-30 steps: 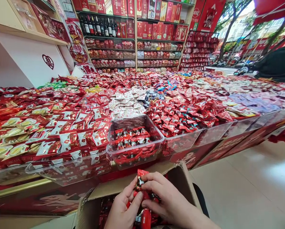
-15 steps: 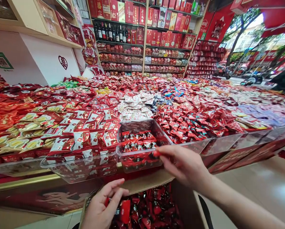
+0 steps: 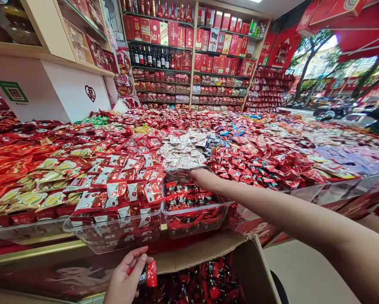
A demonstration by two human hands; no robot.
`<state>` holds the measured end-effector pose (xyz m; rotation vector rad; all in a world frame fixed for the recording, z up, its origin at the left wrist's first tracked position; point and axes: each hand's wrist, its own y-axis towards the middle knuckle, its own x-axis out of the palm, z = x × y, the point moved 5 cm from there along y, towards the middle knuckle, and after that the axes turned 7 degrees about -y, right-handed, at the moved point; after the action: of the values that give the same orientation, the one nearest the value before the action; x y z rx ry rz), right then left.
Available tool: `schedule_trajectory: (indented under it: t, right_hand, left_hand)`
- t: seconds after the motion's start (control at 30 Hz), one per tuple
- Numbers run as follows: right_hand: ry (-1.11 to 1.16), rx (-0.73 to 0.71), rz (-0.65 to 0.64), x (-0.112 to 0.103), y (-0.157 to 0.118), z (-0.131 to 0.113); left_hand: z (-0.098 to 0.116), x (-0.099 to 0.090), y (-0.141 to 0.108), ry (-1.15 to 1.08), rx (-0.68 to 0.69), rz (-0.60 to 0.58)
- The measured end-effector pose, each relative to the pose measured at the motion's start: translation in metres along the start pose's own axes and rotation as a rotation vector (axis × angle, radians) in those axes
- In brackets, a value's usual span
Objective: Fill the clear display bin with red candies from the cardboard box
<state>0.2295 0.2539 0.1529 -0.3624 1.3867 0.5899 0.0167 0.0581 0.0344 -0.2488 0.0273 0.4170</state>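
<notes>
My left hand (image 3: 127,276) has its fingers closed on a red-and-black wrapped candy (image 3: 149,274), above the left part of an open cardboard box (image 3: 262,261). Similar loose candies (image 3: 202,280) lie inside that box. My right hand (image 3: 203,179) reaches into the back of a clear plastic bin (image 3: 195,211), its fingers bent down. What its fingertips hold, if anything, is hidden. Rows of red-and-black candies (image 3: 191,200) stand in the front part of the bin, just below the right hand.
Left of the bin is another clear bin (image 3: 113,228) of red-and-white packets. White packets (image 3: 184,150) lie behind, red candies (image 3: 249,164) to the right. Shelves (image 3: 193,55) of bottles and boxes line the back wall. A gold-edged counter front (image 3: 34,255) runs below the bins.
My right hand has moved from the bin's front right corner to its back. My left hand has shifted slightly left and down, with a candy now plainly visible in it. The view has tilted up.
</notes>
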Motion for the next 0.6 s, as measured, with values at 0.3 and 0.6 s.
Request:
schedule_trajectory:
  t: [0.3, 0.6]
  right_hand:
    - [-0.088, -0.085, -0.181, 0.017, 0.001, 0.0]
    - [-0.146, -0.128, -0.257, 0.019, 0.01, -0.004]
  left_hand:
    - [-0.008, -0.002, 0.001, -0.032, -0.001, -0.009]
    - [-0.009, -0.003, 0.001, -0.053, -0.001, -0.019]
